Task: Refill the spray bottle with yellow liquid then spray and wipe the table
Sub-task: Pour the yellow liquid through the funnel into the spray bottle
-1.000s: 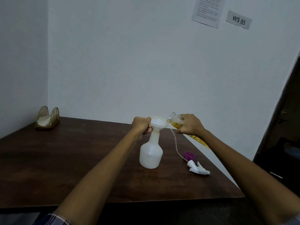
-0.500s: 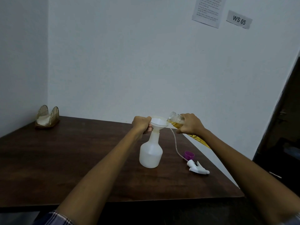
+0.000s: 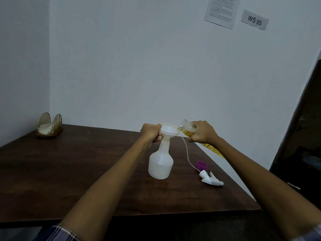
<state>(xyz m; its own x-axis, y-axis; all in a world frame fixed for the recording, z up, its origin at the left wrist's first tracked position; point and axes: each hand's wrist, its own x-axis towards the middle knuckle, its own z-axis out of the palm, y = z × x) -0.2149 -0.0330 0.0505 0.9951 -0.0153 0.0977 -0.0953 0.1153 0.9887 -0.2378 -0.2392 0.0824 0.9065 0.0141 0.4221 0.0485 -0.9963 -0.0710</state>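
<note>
A white translucent spray bottle (image 3: 161, 162) stands upright on the dark wooden table (image 3: 69, 164), its top off. A white funnel (image 3: 169, 130) sits in its neck. My left hand (image 3: 151, 132) grips the funnel's rim at the left. My right hand (image 3: 202, 132) holds a clear bottle of yellow liquid (image 3: 186, 127) tipped on its side, its mouth over the funnel's right edge. The white spray head (image 3: 211, 179) with its thin tube lies on the table to the right, next to a purple cap (image 3: 201, 165).
A gold wire holder with white napkins (image 3: 49, 126) stands at the table's far left corner. The table's right edge runs close behind the spray head. A dark doorway is at the right. Papers hang on the wall.
</note>
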